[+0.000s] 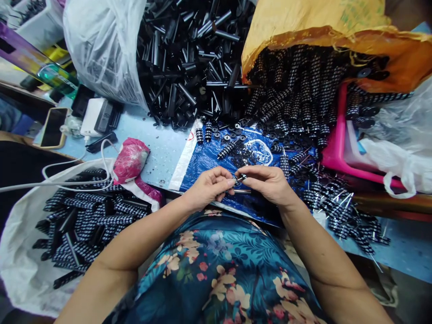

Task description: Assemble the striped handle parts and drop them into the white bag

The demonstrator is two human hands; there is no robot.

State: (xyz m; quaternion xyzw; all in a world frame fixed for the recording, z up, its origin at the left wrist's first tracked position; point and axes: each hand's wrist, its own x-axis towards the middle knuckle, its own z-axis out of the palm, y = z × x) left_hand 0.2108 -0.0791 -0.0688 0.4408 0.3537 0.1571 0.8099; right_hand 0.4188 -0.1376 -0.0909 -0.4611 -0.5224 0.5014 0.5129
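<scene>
My left hand [216,184] and my right hand [266,182] meet over the blue plastic sheet [199,166]. Pinched between their fingertips is a small black-and-white piece [240,177], mostly hidden by the fingers. A thin metal rod [243,191] shows just below it, running between the two hands; whether it joins the piece I cannot tell. Ahead of my fingers lie a black cylinder with white-dashed pattern [227,149] and a scatter of tiny black parts [245,155]. More patterned cylinders with metal pins [340,207] are heaped right of my right hand.
A white bag [104,49] spills black tubes [189,58] at the back. An orange sack [303,22] holds patterned cylinders. The pink basket [337,153] stands right. At left are a white sack [20,243] of patterned cylinders, a pink bundle [131,159], cables and a phone [54,127].
</scene>
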